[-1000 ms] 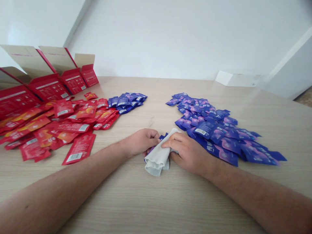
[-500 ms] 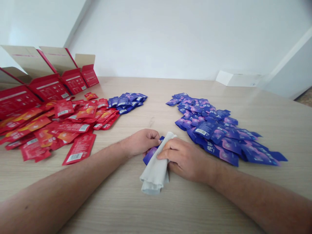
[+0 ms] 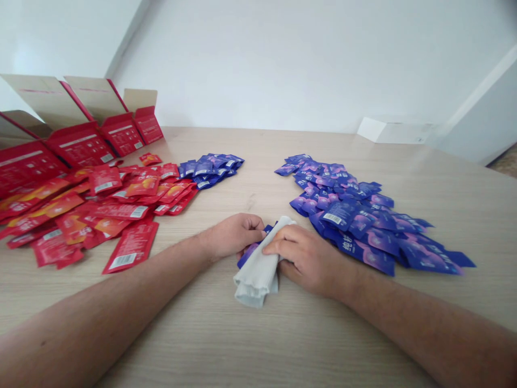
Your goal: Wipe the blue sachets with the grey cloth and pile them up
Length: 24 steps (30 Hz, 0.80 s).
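Observation:
My left hand (image 3: 237,237) pinches the edge of a blue-purple packet (image 3: 247,254) in the middle of the table. My right hand (image 3: 307,257) grips a folded whitish cloth (image 3: 258,268), ribbed at its lower end, and presses it against that packet. Most of the packet is hidden behind the cloth. The loose end of the cloth hangs towards me. To the right of my right hand lies a large heap of blue-purple packets (image 3: 365,221). Beyond my left hand is a smaller pile of blue packets (image 3: 210,168).
Many red and orange packets (image 3: 121,210) are spread at the left. Behind them stands a row of red cardboard boxes (image 3: 81,144) with raised flaps. A white box (image 3: 396,131) sits at the back right, by the wall. The tabletop (image 3: 250,345) is pale wood-grain.
My right hand has moved slightly up and to the right with the cloth, whose lower end has risen a little. My left hand keeps its place on the packet.

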{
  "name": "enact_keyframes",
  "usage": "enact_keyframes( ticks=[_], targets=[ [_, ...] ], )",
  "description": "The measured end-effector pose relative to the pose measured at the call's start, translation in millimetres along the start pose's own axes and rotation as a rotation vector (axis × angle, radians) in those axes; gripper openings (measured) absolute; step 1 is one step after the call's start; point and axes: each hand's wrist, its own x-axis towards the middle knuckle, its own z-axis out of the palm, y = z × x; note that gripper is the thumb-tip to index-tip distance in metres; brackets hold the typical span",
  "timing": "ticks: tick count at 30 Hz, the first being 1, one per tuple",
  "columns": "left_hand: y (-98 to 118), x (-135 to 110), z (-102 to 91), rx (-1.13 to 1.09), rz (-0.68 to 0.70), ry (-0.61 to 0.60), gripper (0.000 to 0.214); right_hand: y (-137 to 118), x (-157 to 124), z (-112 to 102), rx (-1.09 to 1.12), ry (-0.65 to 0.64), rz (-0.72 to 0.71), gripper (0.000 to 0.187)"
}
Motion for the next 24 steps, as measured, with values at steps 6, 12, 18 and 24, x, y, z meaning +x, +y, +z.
enact_keyframes(
  ticks=[6,12,18,24],
  targets=[
    [-0.9,0.2,-0.2,0.019,0.011,0.002,0.021,-0.1,-0.5,-0.3,0.004,-0.004,-0.031,0.032],
    [0.2,-0.3,-0.3,0.006,-0.013,0.001,0.024,0.5,-1.4,0.1,0.001,0.03,0.019,0.034],
    [1.3,0.2,-0.4,0.012,0.008,-0.001,0.022,-2.0,-0.2,-1.4,0.036,-0.008,-0.06,0.032],
    [1.9,-1.1,0.6,-0.004,-0.018,0.012,0.026,1.4,-0.8,-0.5,0.011,0.024,0.013,0.036]
  ],
)
